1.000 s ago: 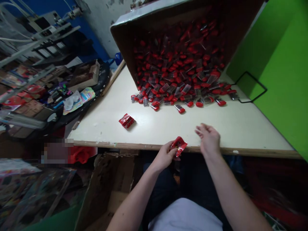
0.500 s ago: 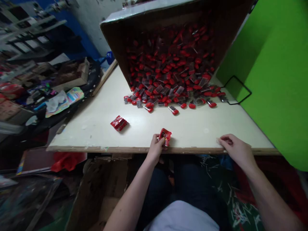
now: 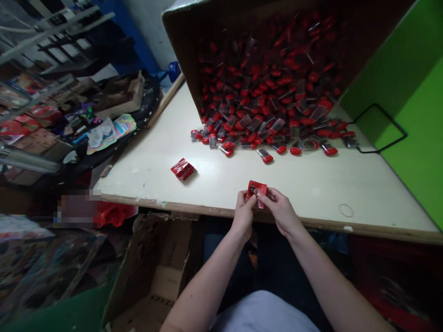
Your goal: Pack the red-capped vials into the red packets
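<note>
Between my two hands, above the table's front edge, is a small red printed packet (image 3: 262,188). My left hand (image 3: 245,208) is closed on its left side, the thumb laid over the front. My right hand (image 3: 282,207) pinches the right side, with both thumbs close together. Farther left on the table lies a stack of similar red packets (image 3: 183,169). To the right of my right hand, a thin tan rubber band (image 3: 346,210) rests near the edge.
A tipped cardboard box (image 3: 183,60) spills many small clear containers with red caps (image 3: 265,156) onto the white table (image 3: 148,177). A bent black wire stand (image 3: 389,115) and green panel (image 3: 422,115) stand right. Below sits an open carton (image 3: 169,272).
My right hand has moved left from the table's right side to the red packet and now grips it alongside my left hand. The rubber band lies where that hand was. The view has shifted.
</note>
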{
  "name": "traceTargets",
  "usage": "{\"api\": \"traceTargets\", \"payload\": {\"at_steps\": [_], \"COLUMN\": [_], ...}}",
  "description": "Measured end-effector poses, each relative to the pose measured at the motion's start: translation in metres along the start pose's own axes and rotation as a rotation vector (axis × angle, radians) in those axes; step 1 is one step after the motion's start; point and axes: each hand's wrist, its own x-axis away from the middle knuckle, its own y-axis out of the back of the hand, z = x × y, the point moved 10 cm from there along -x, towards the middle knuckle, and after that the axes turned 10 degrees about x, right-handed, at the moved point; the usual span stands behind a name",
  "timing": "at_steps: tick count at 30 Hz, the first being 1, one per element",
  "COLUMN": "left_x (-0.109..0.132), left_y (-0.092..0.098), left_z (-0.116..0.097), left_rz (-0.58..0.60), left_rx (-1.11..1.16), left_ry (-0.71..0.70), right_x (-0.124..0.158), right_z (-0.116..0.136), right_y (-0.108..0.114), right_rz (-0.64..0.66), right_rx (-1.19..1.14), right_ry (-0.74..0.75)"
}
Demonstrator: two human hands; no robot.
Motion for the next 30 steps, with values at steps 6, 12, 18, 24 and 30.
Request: {"api": "traceTargets", "payload": {"at_steps": [6,12,18,24,30], "left_x": [-0.009,-0.013,-0.007,0.0,0.005], "left_y": [0.033,0.091,0.108,0.096,0.083], "left_z": [-0.026,-0.069,-0.079,-0.085,-0.091], "left_rz": [-0.053,-0.197,-0.175,-0.097,-0.024], "left_rx": [-0.058,-0.221,-0.255,-0.312,-0.346], "left_ry": [-0.053,-0.174,-0.19,-0.166,-0.144], "right_x": [-0.029,-0.038,-0.037,-0.037,-0.034], "right_z": [-0.011,-0.005,0.023,0.015,-0.009], "right_y": [-0.008,-0.017,-0.003,0.013,0.002], "right_rz": [0.067,0.08,-0.055,-0.046,-0.035], "right_rx": [0.116,0.829,1.12,1.028,1.113], "right_ry": [-0.065,0.062,0.241,0.036,-0.061]}}
